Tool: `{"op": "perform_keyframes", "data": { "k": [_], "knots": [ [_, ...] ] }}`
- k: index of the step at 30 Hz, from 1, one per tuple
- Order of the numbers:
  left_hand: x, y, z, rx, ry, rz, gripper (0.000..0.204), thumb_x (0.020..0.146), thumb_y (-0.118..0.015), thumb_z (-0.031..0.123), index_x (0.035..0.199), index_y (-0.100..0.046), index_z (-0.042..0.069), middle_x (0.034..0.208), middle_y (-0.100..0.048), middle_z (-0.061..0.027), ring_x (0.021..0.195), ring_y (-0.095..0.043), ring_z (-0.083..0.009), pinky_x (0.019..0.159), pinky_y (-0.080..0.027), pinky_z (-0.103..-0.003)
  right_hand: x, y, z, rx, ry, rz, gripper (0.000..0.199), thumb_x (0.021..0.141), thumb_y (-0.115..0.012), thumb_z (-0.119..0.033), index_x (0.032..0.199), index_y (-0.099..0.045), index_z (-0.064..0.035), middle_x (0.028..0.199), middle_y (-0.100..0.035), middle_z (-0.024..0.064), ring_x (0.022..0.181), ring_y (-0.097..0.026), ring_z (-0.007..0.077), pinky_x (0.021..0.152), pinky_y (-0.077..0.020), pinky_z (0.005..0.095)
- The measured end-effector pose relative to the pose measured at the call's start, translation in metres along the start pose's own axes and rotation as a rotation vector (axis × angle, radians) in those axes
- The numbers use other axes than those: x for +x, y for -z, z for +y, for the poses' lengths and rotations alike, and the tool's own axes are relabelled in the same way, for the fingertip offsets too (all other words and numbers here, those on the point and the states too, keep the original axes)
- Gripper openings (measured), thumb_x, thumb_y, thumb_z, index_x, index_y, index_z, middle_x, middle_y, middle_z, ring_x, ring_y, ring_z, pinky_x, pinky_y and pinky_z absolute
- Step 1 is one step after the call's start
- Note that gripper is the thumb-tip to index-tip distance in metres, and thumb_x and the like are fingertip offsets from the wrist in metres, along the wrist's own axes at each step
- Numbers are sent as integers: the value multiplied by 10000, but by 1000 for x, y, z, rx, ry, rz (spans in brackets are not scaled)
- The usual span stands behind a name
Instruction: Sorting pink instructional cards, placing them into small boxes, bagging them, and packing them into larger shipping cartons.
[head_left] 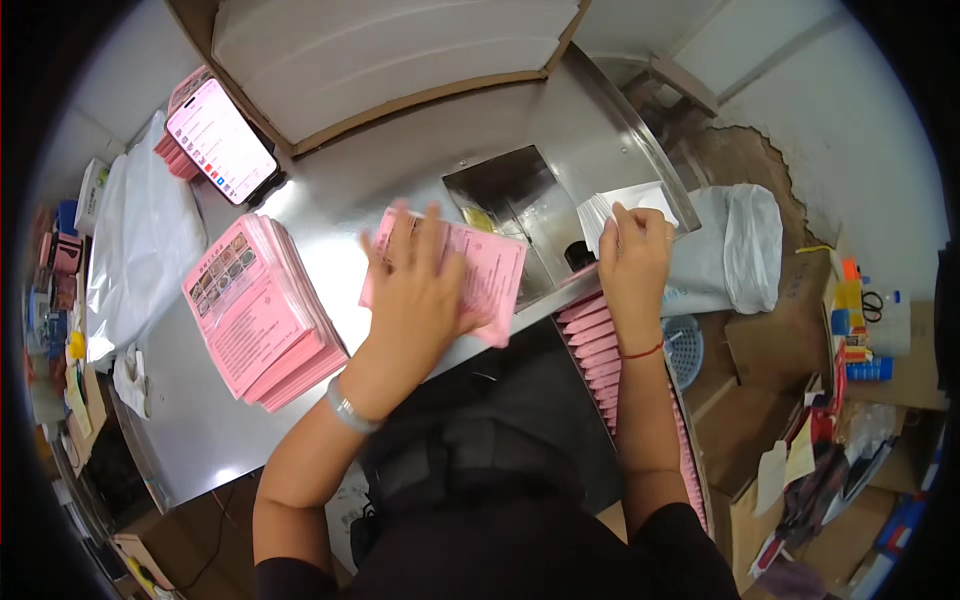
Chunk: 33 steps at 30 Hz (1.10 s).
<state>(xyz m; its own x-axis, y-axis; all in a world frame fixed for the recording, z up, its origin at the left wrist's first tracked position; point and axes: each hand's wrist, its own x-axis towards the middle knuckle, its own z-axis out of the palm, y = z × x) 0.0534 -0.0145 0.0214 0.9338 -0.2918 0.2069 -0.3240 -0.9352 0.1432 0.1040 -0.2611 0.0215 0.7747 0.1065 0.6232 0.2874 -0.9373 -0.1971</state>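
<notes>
A pink printed packet (495,272) lies at the front of the metal table, partly over a dark rectangular opening. My left hand (415,285) rests on it with the fingers spread, slightly blurred; part of the packet is hidden below the palm. To the right, the bent fingers of my right hand (635,245) pinch at the top of a stack of white cards (597,215) by the table's edge. A tall pile of matching pink packets (255,320), with rows of small pictures on top, stands left of my left hand.
A lit phone (222,140) leans at the back left before more pink packets. A large carton (390,60) stands behind on the metal table (210,450). Below my right forearm, a box holds a row of pink packets (592,345). A grey plastic bag (735,250) lies beyond the right edge.
</notes>
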Motion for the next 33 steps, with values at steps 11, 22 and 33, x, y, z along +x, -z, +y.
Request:
{"op": "perform_keyframes", "data": {
  "k": [11, 22, 33],
  "knots": [
    [-39, 0, 8, -245, -75, 58, 515, 688, -720, 241, 1155, -595, 63, 1314, -513, -192, 852, -556, -259, 750, -422, -386, 2, 22, 4, 163, 181, -44, 383, 734, -624, -26, 1116, -659, -31, 1140, -609, 156, 1066, -550, 338, 932, -431, 427],
    [-13, 9, 37, -488, -163, 75, 686, 745, -693, -27, 1376, -460, 110, 1435, -385, -211, 1007, -620, -328, 842, -523, -377, 17, -47, -65, 80, 404, -622, 279, 826, -579, -132, 1084, -653, -55, 922, -645, 167, 874, -622, 366, 811, -513, 436],
    [-106, 40, -135, 433, 506, 282, 221, 897, -628, 251, 975, -570, 52, 1001, -539, -141, 891, -540, -302, 782, -416, -435, -1, -9, -9, -240, 5, 68, 207, 842, -640, -85, 1015, -685, 19, 919, -581, 135, 872, -542, 310, 791, -462, 414]
  ]
}}
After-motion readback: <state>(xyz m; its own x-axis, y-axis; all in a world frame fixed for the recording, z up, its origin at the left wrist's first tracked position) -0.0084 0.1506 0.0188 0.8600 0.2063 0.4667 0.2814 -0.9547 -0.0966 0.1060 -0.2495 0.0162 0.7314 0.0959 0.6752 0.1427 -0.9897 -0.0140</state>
